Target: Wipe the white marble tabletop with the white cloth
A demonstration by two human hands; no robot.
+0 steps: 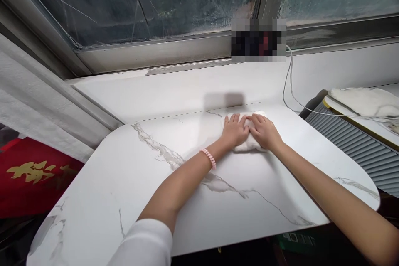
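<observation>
A folded white cloth [249, 143] lies on the white marble-patterned tabletop [102, 183], near its back edge. My left hand [236, 130] presses on the cloth's left part, fingers bent over it and pointing away from me. From the right, my right hand [264, 130] bears down on the same cloth, its fingertips almost meeting those of the left hand. Both hands grip the cloth against the table, and they cover much of it. A pink beaded bracelet [208, 158] circles my left wrist.
Behind the table runs a white ledge [174, 87] below a window [156, 4]. A white cable [291, 66] hangs at the right, beside a grey ribbed unit [358, 145] with a white cloth on top. Left are a pale curtain [37, 95] and red fabric [34, 183].
</observation>
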